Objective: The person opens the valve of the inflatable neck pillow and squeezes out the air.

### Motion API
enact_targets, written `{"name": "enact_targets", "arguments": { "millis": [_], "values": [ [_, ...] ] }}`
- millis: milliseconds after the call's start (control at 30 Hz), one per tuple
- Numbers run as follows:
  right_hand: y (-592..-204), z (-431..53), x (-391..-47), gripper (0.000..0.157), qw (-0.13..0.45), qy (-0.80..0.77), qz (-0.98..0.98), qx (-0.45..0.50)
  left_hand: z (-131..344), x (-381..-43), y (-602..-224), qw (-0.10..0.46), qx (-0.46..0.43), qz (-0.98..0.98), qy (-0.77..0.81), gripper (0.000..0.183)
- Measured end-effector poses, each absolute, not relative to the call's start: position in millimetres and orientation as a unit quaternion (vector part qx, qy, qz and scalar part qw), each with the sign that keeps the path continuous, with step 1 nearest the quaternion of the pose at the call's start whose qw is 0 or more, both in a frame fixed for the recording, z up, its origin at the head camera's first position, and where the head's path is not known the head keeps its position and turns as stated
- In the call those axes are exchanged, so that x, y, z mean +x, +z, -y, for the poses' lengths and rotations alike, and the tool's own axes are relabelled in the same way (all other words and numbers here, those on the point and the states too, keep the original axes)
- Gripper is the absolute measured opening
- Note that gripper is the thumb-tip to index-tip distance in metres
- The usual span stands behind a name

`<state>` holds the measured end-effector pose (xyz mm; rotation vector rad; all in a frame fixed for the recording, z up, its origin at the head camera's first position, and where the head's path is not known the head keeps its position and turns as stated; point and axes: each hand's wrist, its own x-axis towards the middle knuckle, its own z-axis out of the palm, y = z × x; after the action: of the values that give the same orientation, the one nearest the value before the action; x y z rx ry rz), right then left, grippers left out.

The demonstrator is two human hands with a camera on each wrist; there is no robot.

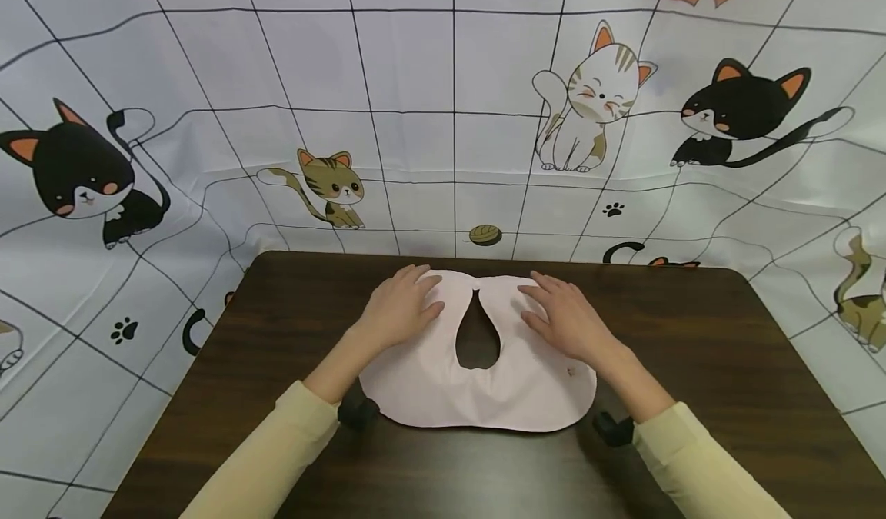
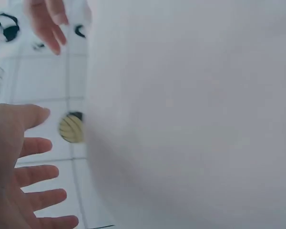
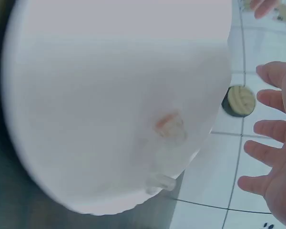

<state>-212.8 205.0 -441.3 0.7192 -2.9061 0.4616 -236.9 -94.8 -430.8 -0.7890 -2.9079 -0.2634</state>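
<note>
A pale pink bib (image 1: pixel 477 400) with a teardrop neck opening lies spread out, its two upper ends meeting at the top. Over its upper left lobe is my left hand (image 1: pixel 401 310), fingers loosely extended. My right hand (image 1: pixel 569 321) is over the upper right lobe, fingers spread. Both wrist views show the left hand (image 2: pixel 19 167) and right hand (image 3: pixel 279 143) with separate, uncurled fingers and nothing gripped. Whether the fingertips touch the cloth I cannot tell. A small brownish mark (image 3: pixel 170 125) and a clear tab (image 3: pixel 160 182) show on the bib's right side.
Under the bib is a dark brown wooden table (image 1: pixel 692 334). Behind and beside it hangs a white gridded cloth (image 1: pixel 408 58) printed with cats, paw prints and a yarn ball. Dark wrist devices (image 1: pixel 614 429) sit below both forearms.
</note>
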Motion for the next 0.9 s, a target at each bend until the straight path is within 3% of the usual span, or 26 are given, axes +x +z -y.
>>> {"name": "enact_targets", "arguments": {
  "millis": [267, 533, 900],
  "values": [
    [-448.9, -195.3, -253.9, 0.062, -0.029, 0.192, 0.961, 0.195, 82.2, -263.7, -440.4, -0.053, -0.228, 0.97, -0.061, 0.067],
    [-466.7, -185.1, -259.9, 0.081, -0.079, 0.152, 0.971, 0.167, 71.9, -263.1, -443.1, -0.078, -0.212, 0.973, -0.038, 0.072],
    [-479.7, -179.4, -254.0, 0.075, -0.078, 0.141, 0.976, 0.148, 69.3, -262.0, -455.4, -0.079, -0.21, 0.974, -0.044, 0.066]
  ]
}}
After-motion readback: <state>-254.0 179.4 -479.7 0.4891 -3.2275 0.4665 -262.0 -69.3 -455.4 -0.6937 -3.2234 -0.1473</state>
